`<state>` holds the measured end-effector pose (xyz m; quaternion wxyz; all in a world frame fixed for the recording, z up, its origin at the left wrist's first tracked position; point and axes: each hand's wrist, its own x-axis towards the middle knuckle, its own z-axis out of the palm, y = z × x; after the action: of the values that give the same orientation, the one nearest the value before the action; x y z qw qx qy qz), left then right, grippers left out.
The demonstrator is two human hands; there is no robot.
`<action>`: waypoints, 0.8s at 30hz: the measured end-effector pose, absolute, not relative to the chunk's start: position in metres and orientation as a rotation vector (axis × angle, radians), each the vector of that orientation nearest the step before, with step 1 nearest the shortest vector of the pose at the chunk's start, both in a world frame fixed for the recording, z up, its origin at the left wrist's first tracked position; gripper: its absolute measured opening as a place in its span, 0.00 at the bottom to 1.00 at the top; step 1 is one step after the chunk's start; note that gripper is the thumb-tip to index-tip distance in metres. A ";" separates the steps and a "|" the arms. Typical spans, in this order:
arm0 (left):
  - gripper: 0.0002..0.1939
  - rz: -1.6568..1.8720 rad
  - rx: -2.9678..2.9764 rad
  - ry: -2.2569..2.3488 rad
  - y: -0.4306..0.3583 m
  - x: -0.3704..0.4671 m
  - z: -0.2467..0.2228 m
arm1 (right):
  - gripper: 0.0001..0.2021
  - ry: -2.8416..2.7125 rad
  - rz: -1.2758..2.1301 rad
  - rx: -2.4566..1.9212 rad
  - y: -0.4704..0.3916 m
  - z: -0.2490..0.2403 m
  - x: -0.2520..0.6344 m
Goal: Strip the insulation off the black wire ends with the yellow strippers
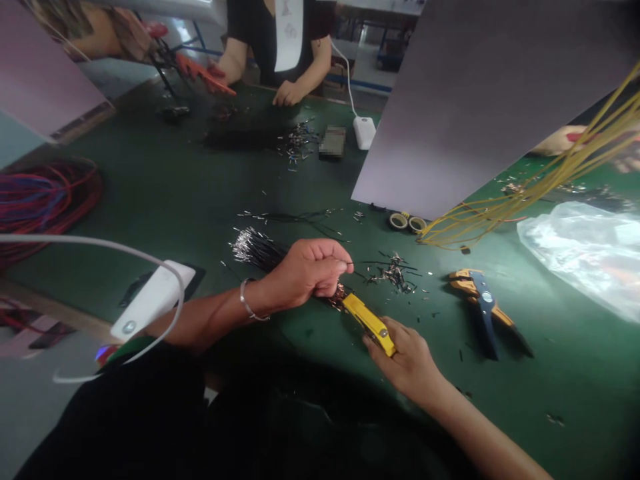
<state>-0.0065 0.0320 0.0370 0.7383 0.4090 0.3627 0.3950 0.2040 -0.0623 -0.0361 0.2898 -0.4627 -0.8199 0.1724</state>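
My left hand (315, 270) is closed in a pinch, with a thin black wire (367, 262) running out at its fingertips. Under and behind that wrist lies a bundle of black wires (263, 252) with bright bare ends fanned to the left. A yellow hand tool (367, 320) with a round screw sits in my right hand (407, 360), whose fingers wrap its near end. Its far tip points at bare copper strands (339, 293) just below my left hand. The tool's exact kind is not clear.
Wire offcuts (395, 273) lie ahead. At the right are a blue-and-orange wire stripper (483, 307), a plastic bag (585, 247) and yellow wires (525, 190). A grey panel (450, 100) stands upright. A white power strip (153, 300) is left; a co-worker (280, 60) sits opposite.
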 end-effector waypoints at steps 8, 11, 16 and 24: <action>0.03 0.813 0.816 0.817 0.040 -0.004 0.023 | 0.07 -2.170 0.472 -1.177 -0.064 -0.027 0.199; 0.03 0.848 0.854 0.809 0.032 -0.006 0.031 | 0.04 -2.122 0.598 -1.307 -0.059 -0.024 0.200; 0.04 0.849 0.849 0.809 0.029 -0.007 0.036 | 0.07 -2.189 0.474 -1.220 -0.065 -0.032 0.205; 0.04 0.823 0.807 0.828 0.037 -0.006 0.030 | 0.06 -2.152 0.521 -1.240 -0.067 -0.029 0.205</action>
<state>-0.0061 0.0373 0.0302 0.7587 0.3706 0.3800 0.3776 0.2053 -0.0674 -0.0286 0.2971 -0.4666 -0.8097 0.1960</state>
